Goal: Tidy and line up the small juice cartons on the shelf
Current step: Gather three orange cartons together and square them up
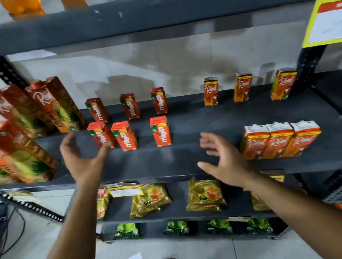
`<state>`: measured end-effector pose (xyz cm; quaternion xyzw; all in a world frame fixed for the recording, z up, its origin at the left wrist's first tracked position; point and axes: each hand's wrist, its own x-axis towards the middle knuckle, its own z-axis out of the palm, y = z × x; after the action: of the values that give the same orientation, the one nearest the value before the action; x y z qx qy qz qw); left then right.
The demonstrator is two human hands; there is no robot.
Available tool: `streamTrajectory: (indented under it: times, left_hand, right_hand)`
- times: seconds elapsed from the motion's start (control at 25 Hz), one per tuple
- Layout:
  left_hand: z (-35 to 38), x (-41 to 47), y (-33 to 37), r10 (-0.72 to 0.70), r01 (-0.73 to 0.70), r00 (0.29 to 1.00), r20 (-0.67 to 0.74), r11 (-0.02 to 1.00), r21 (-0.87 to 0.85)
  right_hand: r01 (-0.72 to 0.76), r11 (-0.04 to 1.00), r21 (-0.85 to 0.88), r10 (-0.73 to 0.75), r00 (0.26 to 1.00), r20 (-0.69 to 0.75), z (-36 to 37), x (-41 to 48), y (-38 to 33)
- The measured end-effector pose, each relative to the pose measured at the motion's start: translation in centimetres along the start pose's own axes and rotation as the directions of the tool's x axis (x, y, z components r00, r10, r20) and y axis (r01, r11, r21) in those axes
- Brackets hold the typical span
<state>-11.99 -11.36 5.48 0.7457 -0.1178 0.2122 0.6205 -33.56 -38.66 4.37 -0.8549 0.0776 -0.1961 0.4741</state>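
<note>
Small red Maaza cartons stand on the dark shelf (pixel 190 159) in two rows: three at the back (pixel 130 106) and three nearer the front (pixel 160 131). Three small orange Real cartons (pixel 242 87) stand spaced along the back right, and three more (pixel 280 140) lean together at the front right. My left hand (pixel 81 158) is open, its thumb just in front of the front-left Maaza carton (pixel 100 135), holding nothing. My right hand (pixel 222 159) hovers open over the bare middle of the shelf, just left of the leaning Real cartons.
Tall Real pineapple cartons (pixel 54 106) crowd the shelf's left end, some tilted. A yellow price sign (pixel 332 21) hangs at the upper right. Yellow drink-mix packets (pixel 150 199) and green packets (pixel 177 227) lie on the lower shelves. Perforated uprights frame both sides.
</note>
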Motion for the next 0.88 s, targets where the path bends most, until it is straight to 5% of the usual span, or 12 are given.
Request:
streamTrajectory:
  times: [0.12,0.32,0.48,0.76,0.88]
  left_hand:
    - [-1.4,6.8,-1.6,-0.18,0.195,0.96,0.213,0.98,-0.05]
    - [-0.5,11.4,-5.1,-0.31,0.304,0.707,0.636,0.945,0.123]
    - [0.6,12.0,-7.0,-0.253,0.191,0.66,0.707,0.967,0.168]
    - [3.3,11.5,-8.0,-0.199,0.259,0.435,0.878,0.962,0.09]
    - [3.6,11.0,-8.0,-0.232,0.345,0.401,0.886,0.934,0.089]
  right_hand:
    - [-0.194,0.978,0.081,0.189,0.98,0.06,2.3,7.2,-1.2]
    - [-0.291,0.956,-0.047,0.294,0.948,0.122,6.7,13.8,-1.0]
    - [-0.364,0.927,-0.086,0.37,0.927,0.063,9.9,15.4,-0.7]
    - [-0.353,0.935,0.02,0.35,0.933,0.087,13.9,16.5,-1.3]
    - [-0.349,0.935,0.057,0.345,0.936,0.075,15.3,16.2,-1.5]
